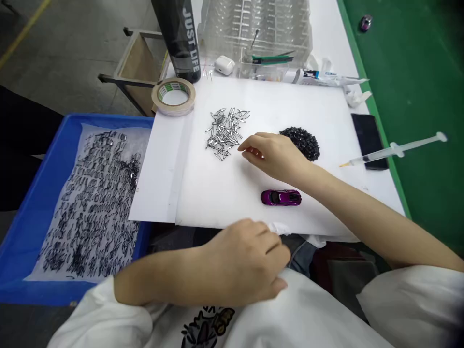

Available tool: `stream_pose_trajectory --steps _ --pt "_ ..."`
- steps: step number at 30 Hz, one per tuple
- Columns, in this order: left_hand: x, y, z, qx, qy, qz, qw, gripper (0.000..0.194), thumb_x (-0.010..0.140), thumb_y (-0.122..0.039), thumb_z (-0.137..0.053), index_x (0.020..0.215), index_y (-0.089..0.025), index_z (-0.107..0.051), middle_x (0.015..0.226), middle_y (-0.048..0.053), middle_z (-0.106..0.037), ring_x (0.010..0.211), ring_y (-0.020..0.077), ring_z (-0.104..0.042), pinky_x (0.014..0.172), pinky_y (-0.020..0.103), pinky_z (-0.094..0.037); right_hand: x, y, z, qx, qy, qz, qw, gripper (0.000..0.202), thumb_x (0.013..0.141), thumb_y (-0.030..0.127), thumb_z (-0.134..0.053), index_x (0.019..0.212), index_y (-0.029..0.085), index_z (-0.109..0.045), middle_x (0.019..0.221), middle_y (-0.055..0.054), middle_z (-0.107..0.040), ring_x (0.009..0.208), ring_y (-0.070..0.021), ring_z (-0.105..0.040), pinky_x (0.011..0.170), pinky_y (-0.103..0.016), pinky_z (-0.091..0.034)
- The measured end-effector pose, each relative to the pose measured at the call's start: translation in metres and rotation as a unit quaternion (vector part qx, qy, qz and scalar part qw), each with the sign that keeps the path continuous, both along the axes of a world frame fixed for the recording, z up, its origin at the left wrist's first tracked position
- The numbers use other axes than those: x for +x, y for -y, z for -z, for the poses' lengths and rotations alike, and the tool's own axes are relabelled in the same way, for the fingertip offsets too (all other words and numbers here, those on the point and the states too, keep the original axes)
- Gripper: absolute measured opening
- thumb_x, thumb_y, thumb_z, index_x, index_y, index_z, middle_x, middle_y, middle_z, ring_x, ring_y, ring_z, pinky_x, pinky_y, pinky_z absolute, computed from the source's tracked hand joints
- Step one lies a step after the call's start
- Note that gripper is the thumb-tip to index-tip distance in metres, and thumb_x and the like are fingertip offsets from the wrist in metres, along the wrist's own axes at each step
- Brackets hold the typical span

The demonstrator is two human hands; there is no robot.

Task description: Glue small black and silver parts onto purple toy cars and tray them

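- Your left hand (242, 263), nearest you, hangs in front of the board's near edge with its fingers loosely curled; the palm is hidden, so you cannot tell whether it holds anything.
- Your right hand (271, 154) reaches over the white board (213, 198), thumb and forefinger tips almost meeting, a shape that suits tiny pieces; whether one is pinched there cannot be told.
- Just below that hand, the purple toy car (281, 197) lies roof up, probably placed close for easy reach.
- At your left, the blue tray (21, 275) bears a sheet (90, 208) of thin dark-edged pieces, mostly in rows, perhaps to keep them from tangling.
- Just beyond your right fingertips lies the loose heap of clear, black-rimmed parts (224, 133); the heap of black parts (300, 142) sits apart, likely so the kinds stay unmixed, with white beneath making both easy to see.
- Farther right, the syringe (380, 153) rests across the phone (366, 133), its amber tip facing the board.
- Toward the far side stand the tape roll (174, 111), dark bottle (179, 38), earbud case (224, 65) and clear plastic trays (253, 24), seemingly pushed back to leave working room.
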State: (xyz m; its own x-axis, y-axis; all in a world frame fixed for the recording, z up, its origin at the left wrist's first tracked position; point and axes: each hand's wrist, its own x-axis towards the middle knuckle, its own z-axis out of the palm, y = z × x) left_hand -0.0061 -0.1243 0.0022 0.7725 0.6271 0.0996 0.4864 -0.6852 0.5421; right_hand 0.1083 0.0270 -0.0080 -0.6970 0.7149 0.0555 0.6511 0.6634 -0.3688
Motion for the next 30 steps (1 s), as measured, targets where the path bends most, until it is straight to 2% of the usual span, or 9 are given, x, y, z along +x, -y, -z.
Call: stream_pose_trajectory --steps 3,5,8,10,14,18,23,25,30 --pt "0.0 0.024 0.031 -0.204 0.016 0.029 0.978 0.021 0.079 -0.037 -0.06 0.087 -0.018 -0.063 0.084 0.001 -0.067 0.08 0.0177 -0.06 0.078 0.029 -0.046 -0.019 0.0 0.004 -0.002 0.048 0.02 0.999 0.026 0.086 0.029 -0.048 0.101 0.014 -0.063 0.091 -0.007 -0.064 0.075 -0.0155 -0.055 0.065 -0.027 -0.037" --pt "0.0 0.035 0.06 -0.308 0.019 -0.085 0.947 0.016 0.077 -0.034 -0.063 0.086 -0.02 -0.064 0.086 -0.001 -0.068 0.084 0.0177 -0.062 0.08 0.028 -0.046 -0.027 0.003 0.008 0.028 0.065 0.032 0.997 0.029 0.087 0.033 -0.047 0.103 0.013 -0.061 0.094 -0.008 -0.064 0.079 -0.0185 -0.055 0.064 -0.028 -0.035" --pt "0.001 0.048 0.095 -0.33 0.012 -0.248 0.911 0.018 0.085 -0.028 -0.051 0.096 -0.019 -0.061 0.098 0.003 -0.067 0.091 0.0195 -0.062 0.081 0.031 -0.047 -0.033 0.009 0.012 0.059 0.088 0.049 0.993 0.03 0.086 0.035 -0.047 0.103 0.013 -0.059 0.096 -0.011 -0.062 0.084 -0.0226 -0.054 0.061 -0.029 -0.032" --pt "0.002 0.052 0.108 -0.32 0.011 -0.323 0.891 0.023 0.086 -0.029 -0.048 0.103 -0.016 -0.057 0.102 0.007 -0.065 0.093 0.0209 -0.061 0.082 0.033 -0.048 -0.036 0.011 0.013 0.058 0.101 0.054 0.992 0.03 0.086 0.034 -0.047 0.103 0.012 -0.058 0.099 -0.013 -0.061 0.088 -0.0244 -0.054 0.06 -0.03 -0.032" --pt "0.007 0.048 0.115 -0.299 0.02 -0.395 0.869 0.032 0.08 -0.038 -0.057 0.104 -0.016 -0.056 0.103 0.009 -0.063 0.098 0.0261 -0.059 0.086 0.039 -0.048 -0.042 0.009 0.013 0.017 0.063 0.068 0.996 0.023 0.083 0.028 -0.052 0.098 0.012 -0.058 0.1 -0.012 -0.06 0.091 -0.0237 -0.054 0.065 -0.03 -0.035" --pt "0.019 0.041 0.118 -0.287 0.046 -0.396 0.871 0.042 0.074 -0.044 -0.062 0.106 -0.017 -0.054 0.105 0.011 -0.062 0.101 0.0292 -0.058 0.09 0.045 -0.045 -0.032 0.011 0.002 -0.122 -0.101 0.062 0.985 0.006 0.077 0.018 -0.058 0.076 0.014 -0.054 0.082 -0.004 -0.062 0.078 -0.0142 -0.057 0.066 -0.027 -0.042" --pt "0.031 0.042 0.13 -0.3 0.093 -0.413 0.855 0.049 0.073 -0.039 -0.063 0.113 -0.013 -0.049 0.111 0.016 -0.058 0.101 0.0297 -0.056 0.091 0.049 -0.042 0.028 0.063 -0.03 -0.252 -0.335 0.046 0.907 0.014 0.081 0.014 -0.053 0.076 0.018 -0.041 0.075 0.0 -0.063 0.074 -0.0113 -0.063 0.06 -0.024 -0.051" --pt "0.031 0.041 0.132 -0.31 0.117 -0.415 0.847 0.05 0.074 -0.036 -0.062 0.116 -0.013 -0.047 0.116 0.016 -0.056 0.105 0.0296 -0.053 0.094 0.05 -0.038 0.058 0.092 -0.035 -0.256 -0.366 0.044 0.894 0.012 0.082 0.014 -0.055 0.079 0.019 -0.044 0.072 0.002 -0.062 0.065 -0.0089 -0.061 0.057 -0.022 -0.051" --pt "0.013 0.037 0.125 -0.398 0.195 -0.333 0.832 0.027 0.071 -0.039 -0.063 0.088 -0.017 -0.061 0.093 0.006 -0.064 0.097 0.0246 -0.055 0.094 0.04 -0.039 0.109 0.146 -0.003 -0.198 -0.321 0.03 0.926 0.016 0.077 0.008 -0.062 0.085 0.021 -0.062 0.076 0.002 -0.062 0.067 -0.0072 -0.059 0.06 -0.019 -0.049"
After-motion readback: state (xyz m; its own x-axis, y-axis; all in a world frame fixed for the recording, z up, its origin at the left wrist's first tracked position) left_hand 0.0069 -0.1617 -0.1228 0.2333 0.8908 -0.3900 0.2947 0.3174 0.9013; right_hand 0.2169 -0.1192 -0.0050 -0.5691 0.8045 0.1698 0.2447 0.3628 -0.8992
